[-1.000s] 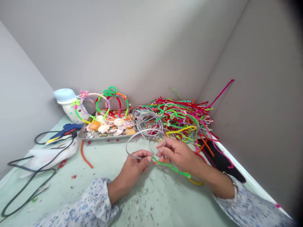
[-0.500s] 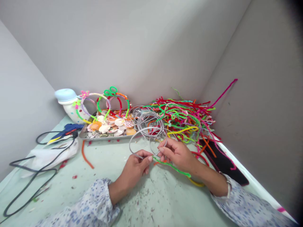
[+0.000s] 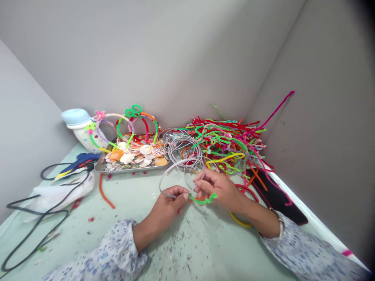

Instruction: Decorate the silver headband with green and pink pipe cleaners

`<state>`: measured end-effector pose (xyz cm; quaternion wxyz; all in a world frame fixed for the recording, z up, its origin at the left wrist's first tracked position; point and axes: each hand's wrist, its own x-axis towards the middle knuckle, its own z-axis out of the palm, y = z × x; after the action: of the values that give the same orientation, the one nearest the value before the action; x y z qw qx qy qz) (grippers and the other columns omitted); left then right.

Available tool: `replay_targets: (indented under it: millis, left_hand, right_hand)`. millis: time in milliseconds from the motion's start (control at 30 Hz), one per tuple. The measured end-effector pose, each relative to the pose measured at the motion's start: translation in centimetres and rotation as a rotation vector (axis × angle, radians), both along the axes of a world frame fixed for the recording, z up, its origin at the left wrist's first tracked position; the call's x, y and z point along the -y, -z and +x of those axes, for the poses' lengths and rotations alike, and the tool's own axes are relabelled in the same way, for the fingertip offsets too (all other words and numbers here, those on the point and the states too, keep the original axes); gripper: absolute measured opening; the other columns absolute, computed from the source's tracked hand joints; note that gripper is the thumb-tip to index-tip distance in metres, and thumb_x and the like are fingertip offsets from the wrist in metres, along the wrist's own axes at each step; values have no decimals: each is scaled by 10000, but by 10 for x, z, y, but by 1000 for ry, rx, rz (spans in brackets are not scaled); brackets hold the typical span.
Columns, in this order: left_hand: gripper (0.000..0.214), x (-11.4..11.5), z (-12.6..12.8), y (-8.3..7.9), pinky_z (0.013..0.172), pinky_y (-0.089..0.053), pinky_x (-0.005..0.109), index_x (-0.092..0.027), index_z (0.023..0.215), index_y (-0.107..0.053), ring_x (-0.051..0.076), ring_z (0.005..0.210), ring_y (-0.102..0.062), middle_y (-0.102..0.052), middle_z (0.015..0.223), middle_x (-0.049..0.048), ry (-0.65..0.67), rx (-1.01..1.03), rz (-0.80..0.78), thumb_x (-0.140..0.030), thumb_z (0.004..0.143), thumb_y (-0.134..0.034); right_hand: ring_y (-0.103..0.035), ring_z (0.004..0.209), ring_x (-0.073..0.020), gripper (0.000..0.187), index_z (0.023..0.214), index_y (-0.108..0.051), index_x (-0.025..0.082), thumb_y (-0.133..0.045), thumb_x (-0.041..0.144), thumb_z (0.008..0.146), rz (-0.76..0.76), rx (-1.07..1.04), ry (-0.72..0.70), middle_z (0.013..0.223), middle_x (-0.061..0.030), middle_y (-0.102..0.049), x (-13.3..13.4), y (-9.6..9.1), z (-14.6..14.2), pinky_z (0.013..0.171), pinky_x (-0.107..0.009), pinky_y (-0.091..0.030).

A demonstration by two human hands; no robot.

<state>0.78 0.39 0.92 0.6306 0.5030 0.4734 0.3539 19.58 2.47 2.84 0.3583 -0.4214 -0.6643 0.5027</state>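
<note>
Hoop (image 3: pixel 182 160) with green stem (image 3: pixel 202 201) — both hanging between the hands, above the table (image 3: pixel 125 203).
Left hand (image 3: pixel 169 203) is pinching hoop and stem where they're meeting; right hand (image 3: pixel 221 190), fingers curled, is gripping the hoop's grey band. It's probably feeling light, springy; stem, soft — fingertips near the ends should be suiting both.

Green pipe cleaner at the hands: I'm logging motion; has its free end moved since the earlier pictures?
Yes: the free end of the green pipe cleaner has moved up and left in view, away from the unmoved yellow curved piece.
</note>
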Motion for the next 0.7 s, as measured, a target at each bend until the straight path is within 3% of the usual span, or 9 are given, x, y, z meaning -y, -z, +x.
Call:
replay_targets:
  millis: [533, 700]
  left_hand:
    - [212, -1, 1, -1, 419, -184, 206, -160, 728, -601, 55, 404, -276, -390, 461, -89, 8, 32, -30, -363, 743, -659]
    - [255, 0, 1, -3, 414, -196, 195, -156, 710, -576, 54, 397, -300, -428, 449, -77, 17, 44, -19, -392, 778, -643]
  right_hand:
    - [-578, 539, -85, 168, 863, -533, 181, -521, 345, 901, -38, -139, -29, 702, 15, -629, -3, 11, -4, 500, -196, -462]
    - [-598, 524, -86, 222, 866, -523, 178, -576, 395, 866, -148, -222, -4, 684, 34, -619, -5, 11, -3, 476, -192, -467]
